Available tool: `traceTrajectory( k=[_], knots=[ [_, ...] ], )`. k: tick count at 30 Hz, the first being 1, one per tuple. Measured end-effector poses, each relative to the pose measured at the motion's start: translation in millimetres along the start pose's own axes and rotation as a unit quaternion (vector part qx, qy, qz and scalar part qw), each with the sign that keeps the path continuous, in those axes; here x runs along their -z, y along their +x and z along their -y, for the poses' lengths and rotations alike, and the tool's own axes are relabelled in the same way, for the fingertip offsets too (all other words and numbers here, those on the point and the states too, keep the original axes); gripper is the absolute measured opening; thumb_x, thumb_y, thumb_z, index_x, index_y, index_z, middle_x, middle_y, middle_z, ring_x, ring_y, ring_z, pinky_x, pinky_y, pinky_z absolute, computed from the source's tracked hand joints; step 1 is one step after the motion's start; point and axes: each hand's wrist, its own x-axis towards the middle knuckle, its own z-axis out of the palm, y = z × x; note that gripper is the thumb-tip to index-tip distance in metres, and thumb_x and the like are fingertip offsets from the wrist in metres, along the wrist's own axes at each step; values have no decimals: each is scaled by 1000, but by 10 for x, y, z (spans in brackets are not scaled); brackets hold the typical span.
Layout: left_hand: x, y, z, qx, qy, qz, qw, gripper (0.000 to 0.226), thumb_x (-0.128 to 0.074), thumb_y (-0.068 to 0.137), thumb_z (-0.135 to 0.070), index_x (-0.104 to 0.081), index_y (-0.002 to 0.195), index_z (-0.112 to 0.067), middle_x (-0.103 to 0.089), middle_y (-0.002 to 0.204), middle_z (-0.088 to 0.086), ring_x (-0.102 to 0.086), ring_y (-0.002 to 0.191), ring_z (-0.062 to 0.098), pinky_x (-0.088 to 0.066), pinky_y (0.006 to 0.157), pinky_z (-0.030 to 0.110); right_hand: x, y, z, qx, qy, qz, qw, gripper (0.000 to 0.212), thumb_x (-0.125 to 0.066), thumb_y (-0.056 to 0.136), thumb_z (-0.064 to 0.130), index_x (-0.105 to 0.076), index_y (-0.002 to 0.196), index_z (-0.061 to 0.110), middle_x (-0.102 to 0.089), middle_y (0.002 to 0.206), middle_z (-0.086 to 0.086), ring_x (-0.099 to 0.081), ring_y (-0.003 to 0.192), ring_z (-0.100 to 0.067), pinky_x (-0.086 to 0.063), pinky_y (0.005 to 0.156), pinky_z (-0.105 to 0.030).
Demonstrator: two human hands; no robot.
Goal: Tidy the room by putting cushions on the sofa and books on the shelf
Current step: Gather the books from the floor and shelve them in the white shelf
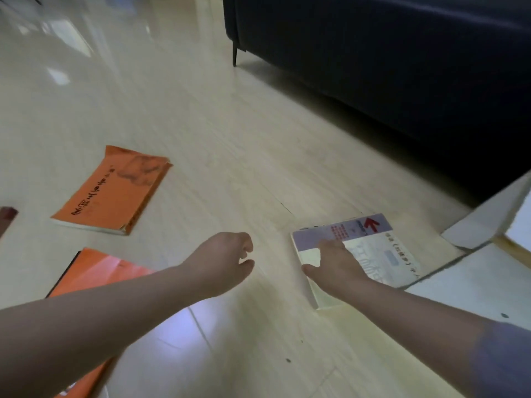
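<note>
Landmark = dark sofa (388, 67), on thin black legs (235, 57), pale floor (230, 124) in front of it.

Books, all flat on the floor, none on a shelf:
- white/lavender book (376, 248), red arrow on the cover: closest to the sofa, just off its front edge, touching or nearly touching a white furniture base (485, 219) that sits beside the sofa. Can't tell whether they make contact.
- orange book (112, 193), black handwriting on the cover: well out from the sofa front, clear of the other books.
- second orange book (94, 271): farthest from the sofa, partly hidden under the left forearm, dark edge showing along its sofa-facing side.

Hands:
- right hand (336, 262): resting on the white/lavender book. Fingers (330, 244) lie fairly straight on the cover and point toward the sofa. Thumb is spread out at the book's edge on the side away from the sofa. Pressing, not wrapped round it. Book is not lifted.
- left hand (224, 259): over bare floor, farther from the sofa than the right hand, between the white/lavender book and the orange ones. Fingers loosely curled, holding nothing.

No cushions in view.
</note>
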Motion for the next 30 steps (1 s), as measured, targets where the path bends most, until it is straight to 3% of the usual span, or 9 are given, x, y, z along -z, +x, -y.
traceTrajectory(
  k=[5,9,13,16,19,21,24,28,30],
  knots=[
    [-153,54,238,11,-16,12,1000,25,-53,91,-30,-56,114,-19,-62,111,-6,-60,98,11,-47,84,24,-182,203,-52,-74,-18,-9,997,95,-59,84,60,-11,151,12,-10,158,-17,-18,143,-39,-34,108,-46],
    [-227,45,393,38,-30,19,999,23,-51,91,-29,-56,112,-21,-61,111,-8,-59,96,10,-48,84,25,-245,231,-62,-88,-72,-48,992,90,-59,79,66,-28,142,8,-28,151,-17,-34,135,-36,-43,97,-40],
    [-284,24,529,49,-30,29,998,23,-51,92,-29,-57,112,-20,-60,111,-8,-59,94,11,-47,82,24,-240,270,80,-88,-157,-56,982,81,-58,78,65,-42,130,5,-48,134,-16,-54,112,-28,-44,76,-30],
    [-324,9,601,47,-30,32,998,22,-51,91,-28,-57,111,-21,-61,110,-8,-59,92,11,-46,80,23,-197,280,149,-36,-193,-67,978,48,-57,83,56,-56,100,11,-59,94,-3,-51,80,-18,-34,58,-25],
    [-342,-13,647,49,-30,33,998,21,-50,92,-27,-57,111,-20,-60,111,-8,-58,92,11,-45,78,21,-138,273,212,4,-177,-67,982,32,-56,87,35,-43,66,16,-44,66,3,-50,70,-18,-27,48,-24],
    [-345,-27,668,52,-30,34,998,21,-49,92,-27,-57,111,-20,-60,111,-8,-59,93,11,-46,78,22,-125,266,278,40,-198,-46,978,27,-54,89,20,-44,64,14,-46,67,2,-57,78,-22,-33,53,-23],
    [-350,-85,706,54,-29,31,998,22,-49,92,-27,-57,111,-20,-60,111,-7,-59,94,11,-43,74,21,-147,252,344,100,-277,-18,955,13,-51,91,7,-64,91,9,-64,89,-5,-63,99,-27,-39,70,-26],
    [-338,-198,766,59,-30,29,997,20,-49,92,-26,-58,110,-20,-61,111,-8,-58,95,10,-45,76,22,-145,110,319,181,-295,1,938,22,-48,87,1,-43,68,9,-36,64,-2,-56,84,-28,-34,67,-26],
    [-339,-285,814,64,-33,24,997,19,-50,92,-25,-59,107,-19,-62,110,-7,-58,94,10,-46,76,22,-232,-66,394,235,-307,30,922,15,-47,87,1,-46,74,9,-43,68,-6,-53,79,-26,-34,67,-26]
  ],
)
